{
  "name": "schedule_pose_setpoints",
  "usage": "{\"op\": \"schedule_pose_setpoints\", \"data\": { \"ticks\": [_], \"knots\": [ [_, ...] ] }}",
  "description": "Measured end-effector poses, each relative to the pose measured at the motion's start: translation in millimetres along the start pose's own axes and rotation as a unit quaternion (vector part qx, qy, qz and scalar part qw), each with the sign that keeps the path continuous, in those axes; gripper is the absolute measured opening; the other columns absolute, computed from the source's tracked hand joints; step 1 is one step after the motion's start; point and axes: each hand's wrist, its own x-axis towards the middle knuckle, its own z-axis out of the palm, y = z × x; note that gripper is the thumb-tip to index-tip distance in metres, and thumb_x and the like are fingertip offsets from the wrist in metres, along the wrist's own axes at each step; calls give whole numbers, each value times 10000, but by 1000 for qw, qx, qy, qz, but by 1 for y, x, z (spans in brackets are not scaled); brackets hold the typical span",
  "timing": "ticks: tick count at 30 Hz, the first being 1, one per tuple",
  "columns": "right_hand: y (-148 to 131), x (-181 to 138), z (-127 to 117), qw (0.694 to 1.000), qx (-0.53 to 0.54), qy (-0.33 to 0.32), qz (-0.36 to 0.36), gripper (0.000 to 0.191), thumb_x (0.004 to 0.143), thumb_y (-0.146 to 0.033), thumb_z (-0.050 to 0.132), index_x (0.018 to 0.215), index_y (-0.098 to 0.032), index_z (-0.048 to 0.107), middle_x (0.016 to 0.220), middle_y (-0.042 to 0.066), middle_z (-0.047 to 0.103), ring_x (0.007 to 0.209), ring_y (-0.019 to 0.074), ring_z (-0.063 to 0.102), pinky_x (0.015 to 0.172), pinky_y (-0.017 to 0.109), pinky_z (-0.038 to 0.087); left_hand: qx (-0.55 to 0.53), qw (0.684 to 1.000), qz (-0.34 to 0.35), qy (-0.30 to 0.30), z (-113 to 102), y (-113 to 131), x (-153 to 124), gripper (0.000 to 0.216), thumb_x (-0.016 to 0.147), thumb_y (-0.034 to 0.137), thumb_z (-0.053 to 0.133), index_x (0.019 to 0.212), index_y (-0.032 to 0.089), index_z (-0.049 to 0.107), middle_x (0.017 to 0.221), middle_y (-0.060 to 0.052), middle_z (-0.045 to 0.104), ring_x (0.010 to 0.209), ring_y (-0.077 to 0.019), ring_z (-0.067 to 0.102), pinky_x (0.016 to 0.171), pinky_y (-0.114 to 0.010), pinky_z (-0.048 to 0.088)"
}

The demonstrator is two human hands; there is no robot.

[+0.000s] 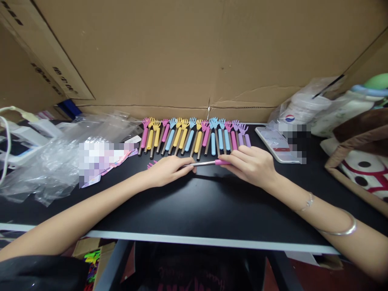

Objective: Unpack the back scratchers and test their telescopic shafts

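Left hand (pixel 168 169) clamps the rod of 1 back scratcher (pixel 203 163); right hand (pixel 250 163) pinches its handle (pink). A scratcher row (pixel 194 135) lies just on the far side.

Pink-handled back scratcher (pixel 205 163), horizontal, extended

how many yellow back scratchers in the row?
5 yellow back scratchers: two side by side near the left end, two side by side left of centre, one at centre. Left hand and right hand hold a pink back scratcher. None seems hidden.
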Motion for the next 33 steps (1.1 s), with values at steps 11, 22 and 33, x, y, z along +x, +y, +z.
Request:
{"op": "schedule_pose_setpoints", "data": {
  "ticks": [11,22,33],
  "knots": [
    [0,3,-1,1000,-1,-28,7,281,956,-372,452,979,-224,689,627,-16,624,601,93,505,550,270,301,154,977,3,148,4,-1,-2,363,965,401,388,1185,271,646,979,-18,740,775,-174,696,624,-223,463],
    [-5,3,-1,996,46,-67,43,368,972,-417,389,915,-188,671,773,18,720,646,106,630,536,237,352,254,937,58,231,3,-3,-6,353,966,407,396,1126,278,683,808,-17,732,668,-132,659,523,-197,393],
    [-7,-1,3,950,207,-206,110,349,981,-416,325,950,-210,605,761,14,718,606,148,646,533,236,358,383,881,120,249,-3,0,-8,305,975,350,415,1091,294,692,605,10,643,560,-110,565,484,-244,292]
  ]
}}
